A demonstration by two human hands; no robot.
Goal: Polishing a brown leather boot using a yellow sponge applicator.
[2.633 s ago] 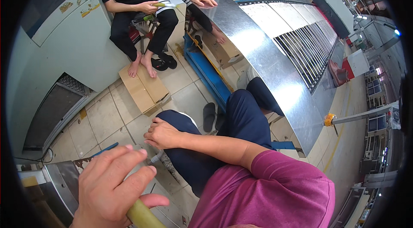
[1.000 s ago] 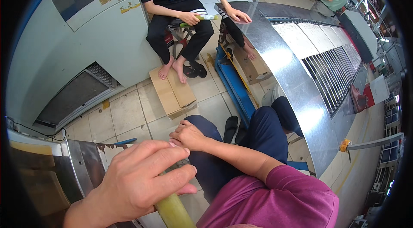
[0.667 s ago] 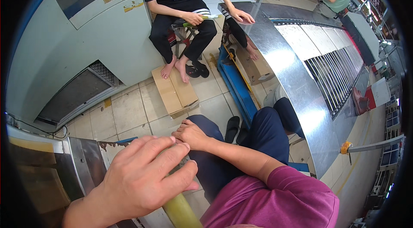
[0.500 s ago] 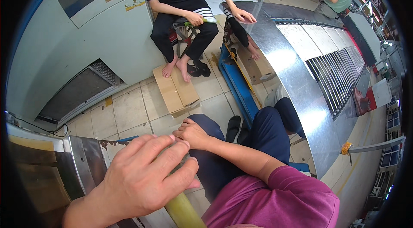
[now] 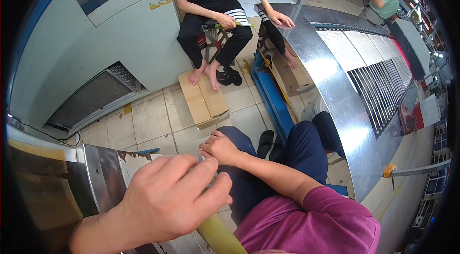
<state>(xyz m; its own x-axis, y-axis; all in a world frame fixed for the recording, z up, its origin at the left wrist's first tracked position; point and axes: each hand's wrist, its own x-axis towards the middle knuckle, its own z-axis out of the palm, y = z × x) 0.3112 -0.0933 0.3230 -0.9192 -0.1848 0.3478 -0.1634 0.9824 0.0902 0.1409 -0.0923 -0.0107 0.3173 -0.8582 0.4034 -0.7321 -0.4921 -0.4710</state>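
My left hand comes in large from the lower left, back upward, its fingers bent and closed over something greyish. Most of that thing is hidden beneath the hand, so its kind cannot be made out. Just beyond those fingertips, my right hand is curled tight by my knee, its fingertips meeting the same spot. What it grips is too small and covered to name. Under my left hand, a yellow-green rounded bar slants down to the lower edge.
A metal-edged machine bed adjoins my left wrist. A shiny steel counter with a slatted conveyor runs along the right. Ahead, a seated person rests bare feet on a cardboard box. A pale cabinet stands left.
The whole view has shifted, so everything lies a little farther right and lower. My left fingers, straighter before, are now more bent. My right hand stays curled beside them.
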